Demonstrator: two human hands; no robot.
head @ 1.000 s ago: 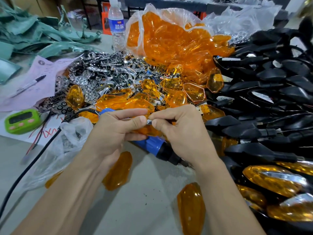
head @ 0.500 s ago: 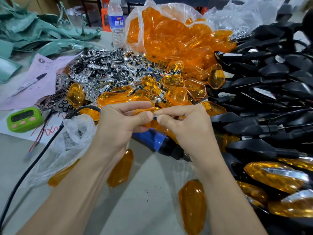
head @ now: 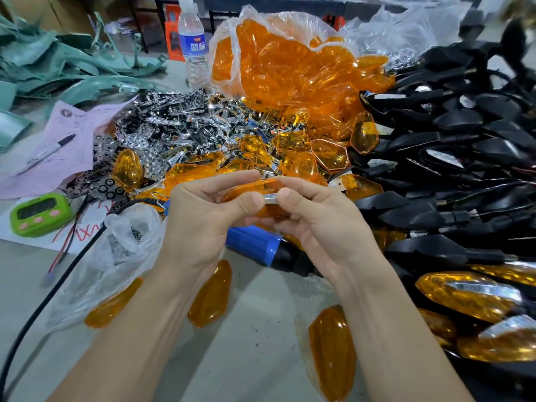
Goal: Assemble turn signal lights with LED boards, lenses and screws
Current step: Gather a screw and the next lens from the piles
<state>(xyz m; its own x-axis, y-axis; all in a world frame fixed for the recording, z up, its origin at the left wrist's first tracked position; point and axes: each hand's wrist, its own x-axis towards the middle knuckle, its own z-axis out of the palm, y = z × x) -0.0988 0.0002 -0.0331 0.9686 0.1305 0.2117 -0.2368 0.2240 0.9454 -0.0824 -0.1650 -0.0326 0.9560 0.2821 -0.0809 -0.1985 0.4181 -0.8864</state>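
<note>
Over the grey worktable, left hand and right hand both pinch a translucent orange plastic lens, thumbs pressing a small silvery LED board against its edge. Seating the board seems the step; next it needs a black plastic housing, squarely aligned.

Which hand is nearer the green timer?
Left. The left hand is to the right of the green timer, past the plastic bag; the right hand is farther right, beyond the left hand.

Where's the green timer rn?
Head view, far left: the green timer sits below the pink paper, left of the clear plastic bag.
</note>
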